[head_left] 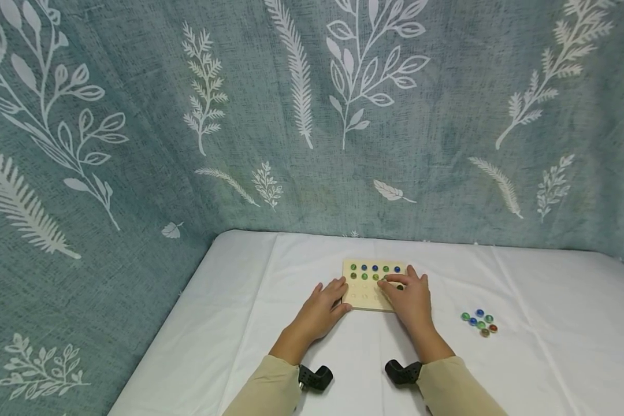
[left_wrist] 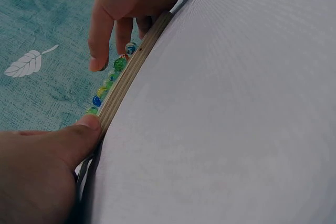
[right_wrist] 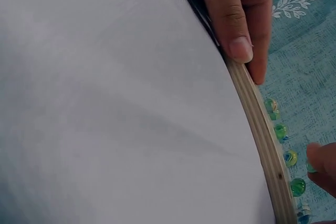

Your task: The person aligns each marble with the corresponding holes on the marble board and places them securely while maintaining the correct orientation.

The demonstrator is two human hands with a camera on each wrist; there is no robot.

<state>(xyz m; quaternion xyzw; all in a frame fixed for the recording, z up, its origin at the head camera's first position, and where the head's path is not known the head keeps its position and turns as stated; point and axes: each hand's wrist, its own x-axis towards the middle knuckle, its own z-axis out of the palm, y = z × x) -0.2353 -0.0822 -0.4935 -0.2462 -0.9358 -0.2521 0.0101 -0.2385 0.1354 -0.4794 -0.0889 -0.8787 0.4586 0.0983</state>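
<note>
Beyond your fingers a teal cloth (head_left: 437, 144) printed with white leaves and ferns hung as the backdrop and wrapped round to your left. Under them a white sheet (head_left: 525, 370), faintly creased, covered the table in soft, even light.

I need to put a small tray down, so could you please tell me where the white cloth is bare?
Bare: left of the left hand, and between the square wooden peg board and the loose glass marbles. Crowded: the board, with the right hand on it.
</note>
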